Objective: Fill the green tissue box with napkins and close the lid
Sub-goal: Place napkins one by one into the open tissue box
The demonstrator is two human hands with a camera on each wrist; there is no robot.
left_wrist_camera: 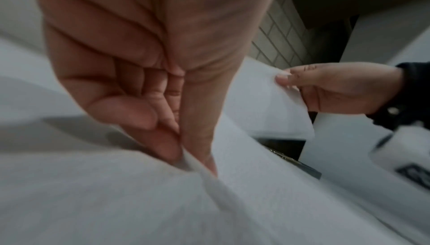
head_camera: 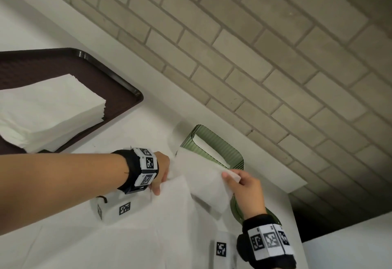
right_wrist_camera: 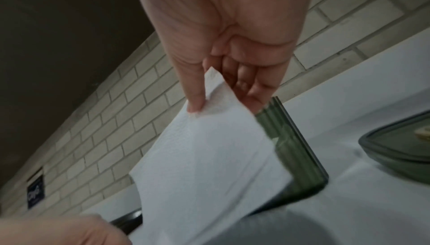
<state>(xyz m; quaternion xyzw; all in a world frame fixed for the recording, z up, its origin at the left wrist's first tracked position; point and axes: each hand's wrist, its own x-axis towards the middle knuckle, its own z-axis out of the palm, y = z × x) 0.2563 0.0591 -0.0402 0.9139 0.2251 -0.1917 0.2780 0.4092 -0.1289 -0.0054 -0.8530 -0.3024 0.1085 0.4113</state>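
The green ribbed tissue box (head_camera: 222, 147) stands open near the table's far edge, with white napkins showing inside. In front of it, both hands hold up a white napkin (head_camera: 203, 181). My left hand (head_camera: 163, 181) pinches its left edge between thumb and fingers, as the left wrist view shows for the same hand (left_wrist_camera: 193, 160). My right hand (head_camera: 232, 177) pinches the napkin's right corner, thumb against fingers (right_wrist_camera: 202, 105). The napkin (right_wrist_camera: 204, 166) hides part of the box (right_wrist_camera: 298, 153). The green lid (right_wrist_camera: 395, 149) lies on the table to the right, under my right wrist (head_camera: 235, 209).
A dark brown tray (head_camera: 118, 77) at the left carries a thick stack of white napkins (head_camera: 48, 111). Two white marker blocks (head_camera: 114, 209) (head_camera: 221, 249) sit on the white table near me. A brick wall runs behind the table, whose right end drops off past the box.
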